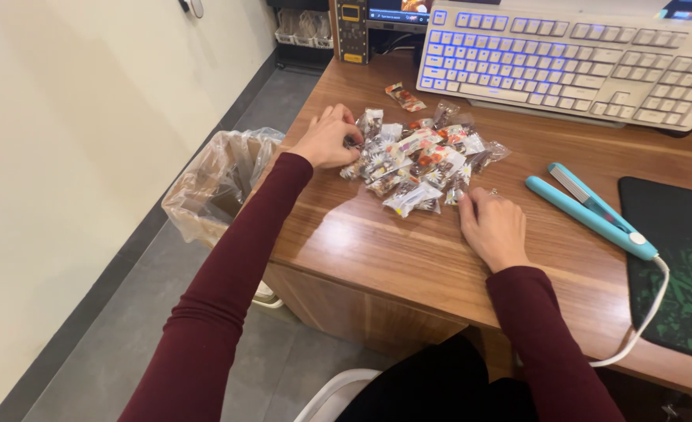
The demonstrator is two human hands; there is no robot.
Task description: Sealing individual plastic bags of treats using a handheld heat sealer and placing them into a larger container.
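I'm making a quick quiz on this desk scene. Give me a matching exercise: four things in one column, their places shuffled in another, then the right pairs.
1. keyboard
2. bin
3. hair straightener
4. left hand

A. beside the desk, lined with clear plastic
B. at the pile of wrapped sweets, on its left edge
C. at the desk's far edge
D. next to the dark mat

Pairs: 1-C, 2-A, 3-D, 4-B

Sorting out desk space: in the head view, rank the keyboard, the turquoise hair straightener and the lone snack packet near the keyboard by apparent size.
1. Keyboard, largest though farthest back.
2. Hair straightener.
3. Lone snack packet, clearly smallest.
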